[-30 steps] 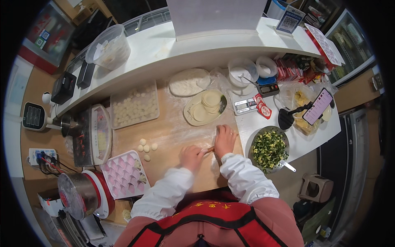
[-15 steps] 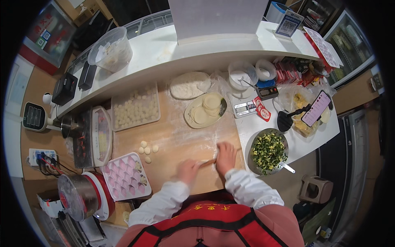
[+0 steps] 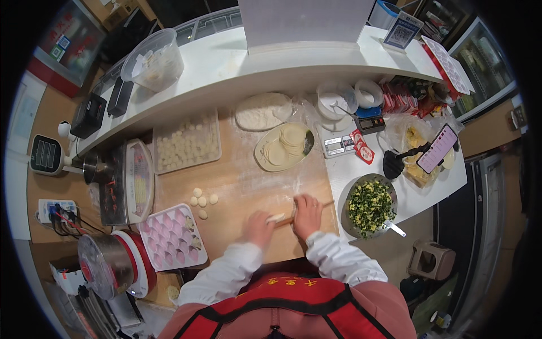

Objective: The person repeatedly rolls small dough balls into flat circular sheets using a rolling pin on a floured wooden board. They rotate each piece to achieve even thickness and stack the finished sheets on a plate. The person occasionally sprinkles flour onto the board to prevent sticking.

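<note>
Lying roughly left-right, rolling pin (image 3: 305,212) under hands (image 3: 282,217).

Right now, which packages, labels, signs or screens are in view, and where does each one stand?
Phone: propped at right, pink lit screen.
Small sign: upright on the white counter, far right, white with dark square pattern.
Digital scale: right of the wooden board, grey.
Red-and-white packets: beside the scale.

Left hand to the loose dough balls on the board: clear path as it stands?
Probably yes. The left hand rests at the dough piece by the rolling pin; the dough balls lie to its left across bare wooden board, with nothing between.
</note>
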`<state>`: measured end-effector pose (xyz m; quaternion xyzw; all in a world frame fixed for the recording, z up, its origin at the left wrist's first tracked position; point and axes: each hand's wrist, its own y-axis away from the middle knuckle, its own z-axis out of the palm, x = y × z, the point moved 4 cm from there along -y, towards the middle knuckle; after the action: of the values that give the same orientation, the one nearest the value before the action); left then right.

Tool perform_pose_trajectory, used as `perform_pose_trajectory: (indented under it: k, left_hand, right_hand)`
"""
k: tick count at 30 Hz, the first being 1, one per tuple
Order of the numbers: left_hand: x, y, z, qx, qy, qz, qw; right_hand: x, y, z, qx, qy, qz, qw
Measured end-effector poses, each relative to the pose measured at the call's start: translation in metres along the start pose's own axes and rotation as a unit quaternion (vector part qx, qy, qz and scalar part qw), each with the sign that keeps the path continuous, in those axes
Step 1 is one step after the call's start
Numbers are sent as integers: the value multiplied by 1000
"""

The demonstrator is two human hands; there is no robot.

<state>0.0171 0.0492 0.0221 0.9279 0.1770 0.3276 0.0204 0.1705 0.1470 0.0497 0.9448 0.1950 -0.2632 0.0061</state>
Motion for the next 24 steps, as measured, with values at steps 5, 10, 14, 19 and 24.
perform_pose_trajectory:
  k: [5,10,14,19,24]
  left_hand:
    - [7,-2,-16,138,-5,79,987]
    - [-5,-2,-23,144,-21,18,989]
    - [-10,-21,-22,119,-15,70,990]
    - [-21,-32,-22,95,11,116,989]
    - [-33,-4,-9,100,202,-93,970]
  right_hand:
    - [12,-10,10,66,0,28,997]
    - [14,-3,10,-34,6,36,999]
    - [4,-32,0,120,14,14,993]
    - [29,-39,14,77,-31,11,997]
    - [51,77,6,-82,-70,-153,982]
